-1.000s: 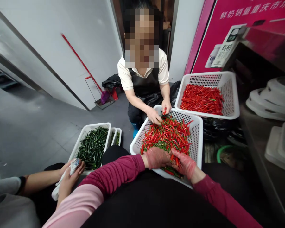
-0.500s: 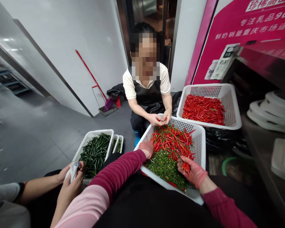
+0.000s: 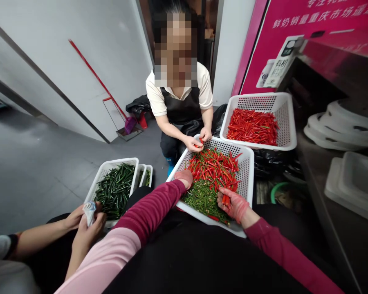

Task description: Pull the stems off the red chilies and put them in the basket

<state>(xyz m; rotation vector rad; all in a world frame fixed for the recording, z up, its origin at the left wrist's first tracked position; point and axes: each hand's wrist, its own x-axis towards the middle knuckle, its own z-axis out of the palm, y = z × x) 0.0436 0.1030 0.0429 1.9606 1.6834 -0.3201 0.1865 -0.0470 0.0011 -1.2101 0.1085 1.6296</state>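
Note:
A white perforated basket (image 3: 247, 171) in front of me holds red chilies (image 3: 214, 165) at its far side and a heap of green stems (image 3: 204, 198) nearer me. My left hand (image 3: 184, 178), gloved in pinkish film, reaches in at the basket's left part, against the red chilies; its fingers are hidden. My right hand (image 3: 233, 204), in a similar glove, is at the basket's right side with its fingers curled round several red chilies (image 3: 226, 200). Across the basket, a person's hands (image 3: 198, 141) hold red chili pieces above the far edge.
A second basket (image 3: 290, 122) of red chilies stands at back right, beside a metal counter with white lids (image 3: 337, 126). At left is a basket of green chilies (image 3: 115, 190); nearby, another person's hands (image 3: 87, 222) hold something white. A broom and dustpan (image 3: 130, 130) lean behind.
The view has shifted, so the baskets appear higher and further left. The facing person's hands have moved slightly apart. My right hand keeps its hold on the red chilies.

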